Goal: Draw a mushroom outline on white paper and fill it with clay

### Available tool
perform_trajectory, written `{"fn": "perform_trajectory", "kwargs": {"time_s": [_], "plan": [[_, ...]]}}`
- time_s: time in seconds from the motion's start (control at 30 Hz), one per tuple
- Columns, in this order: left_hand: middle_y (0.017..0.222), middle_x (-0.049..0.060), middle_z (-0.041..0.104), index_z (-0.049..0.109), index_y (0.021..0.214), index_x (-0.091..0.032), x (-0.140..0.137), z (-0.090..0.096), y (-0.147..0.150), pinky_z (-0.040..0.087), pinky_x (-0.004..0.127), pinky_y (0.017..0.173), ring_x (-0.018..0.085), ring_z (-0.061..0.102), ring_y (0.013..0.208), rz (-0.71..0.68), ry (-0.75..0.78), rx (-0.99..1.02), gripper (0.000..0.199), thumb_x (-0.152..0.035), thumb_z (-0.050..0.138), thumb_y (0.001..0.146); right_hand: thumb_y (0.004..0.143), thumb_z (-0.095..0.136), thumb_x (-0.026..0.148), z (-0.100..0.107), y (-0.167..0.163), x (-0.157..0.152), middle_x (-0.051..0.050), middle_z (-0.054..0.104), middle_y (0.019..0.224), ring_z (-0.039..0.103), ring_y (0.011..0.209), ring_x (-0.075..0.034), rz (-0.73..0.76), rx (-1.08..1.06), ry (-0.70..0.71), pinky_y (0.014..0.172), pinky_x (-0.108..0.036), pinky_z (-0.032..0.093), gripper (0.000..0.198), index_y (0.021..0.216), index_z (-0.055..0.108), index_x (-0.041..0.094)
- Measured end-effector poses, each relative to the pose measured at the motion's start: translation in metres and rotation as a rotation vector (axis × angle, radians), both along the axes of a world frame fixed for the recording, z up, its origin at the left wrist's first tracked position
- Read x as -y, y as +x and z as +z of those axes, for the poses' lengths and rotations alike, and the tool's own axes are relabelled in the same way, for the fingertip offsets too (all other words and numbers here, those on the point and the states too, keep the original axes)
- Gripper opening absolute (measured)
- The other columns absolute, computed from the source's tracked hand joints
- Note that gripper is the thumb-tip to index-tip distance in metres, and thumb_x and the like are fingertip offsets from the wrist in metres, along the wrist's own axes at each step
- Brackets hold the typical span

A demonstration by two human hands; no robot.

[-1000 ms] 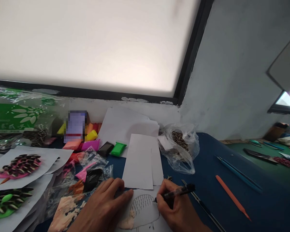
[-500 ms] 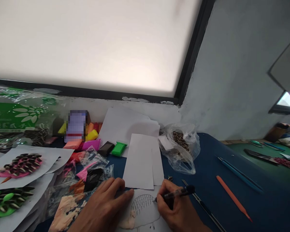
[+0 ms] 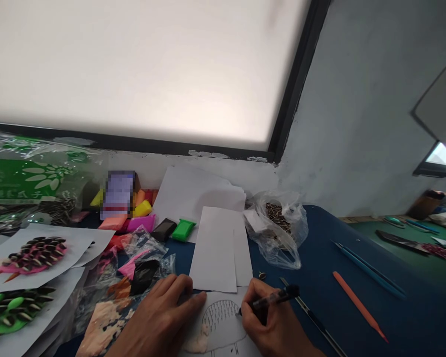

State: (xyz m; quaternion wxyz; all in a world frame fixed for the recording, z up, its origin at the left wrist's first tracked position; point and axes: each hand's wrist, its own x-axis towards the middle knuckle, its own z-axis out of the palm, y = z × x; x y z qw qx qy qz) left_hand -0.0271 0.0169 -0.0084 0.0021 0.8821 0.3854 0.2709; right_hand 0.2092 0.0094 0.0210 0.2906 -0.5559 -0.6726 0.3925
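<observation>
My right hand [image 3: 269, 315] grips a black pen [image 3: 277, 297], its tip touching the right edge of a rounded outline on a white drawing sheet [image 3: 223, 342]. Rows of short strokes fill the upper part of that outline, and thin legs are drawn below. A patch of peach clay [image 3: 198, 342] sticks to the outline's left end. My left hand [image 3: 163, 312] lies flat at the sheet's left side, fingers stretched out and holding nothing. Just beyond the sheet lie blank white papers [image 3: 215, 253].
Clay packets, green [image 3: 183, 230] and black [image 3: 165, 229], lie beyond my left hand. Finished seed-and-clay pictures [image 3: 33, 255] are stacked at left. A plastic bag of seeds [image 3: 278, 223] stands at the back. An orange tool [image 3: 359, 305], blue tweezers [image 3: 367, 267] and a metal tool [image 3: 315, 320] lie right.
The pen and right hand have barely shifted, staying by the outline's right edge. My left hand stays in place. The view has moved very slightly.
</observation>
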Motion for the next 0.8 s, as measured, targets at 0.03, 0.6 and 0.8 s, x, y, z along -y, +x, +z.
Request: {"fn": "perform_trajectory", "kwargs": {"time_s": [0.03,0.6,0.8], "plan": [[0.103,0.008,0.059,0.065,0.116,-0.025,0.0001,0.0000,0.0000,0.049,0.033,0.073,0.024,0.056,0.086,0.003,-0.004,-0.005,0.034,-0.009,0.046,0.093,0.077,0.050,0.034,-0.0002,0.0001,-0.0001,0.005,0.040,0.059,0.040,0.053,-0.013,-0.008,-0.001,0.005,0.052,-0.026,0.030,0.017,0.068,0.040,0.023],[0.100,0.007,0.062,0.065,0.113,-0.024,0.0012,0.0052,0.0014,0.048,0.029,0.072,0.023,0.059,0.086,0.005,0.022,0.000,0.038,-0.004,0.046,0.088,0.083,0.053,0.033,-0.0061,0.0081,0.0047,0.005,0.040,0.061,0.040,0.055,-0.013,-0.052,-0.010,0.050,0.052,-0.025,0.030,0.019,0.070,0.043,0.023],[0.103,0.008,0.061,0.064,0.117,-0.024,0.0011,0.0031,0.0003,0.048,0.032,0.072,0.024,0.058,0.087,-0.003,-0.013,-0.010,0.034,-0.008,0.047,0.093,0.081,0.051,0.035,-0.0034,0.0071,0.0029,0.004,0.041,0.061,0.041,0.055,-0.014,-0.030,0.012,0.013,0.053,-0.026,0.030,0.019,0.070,0.041,0.023]]}}
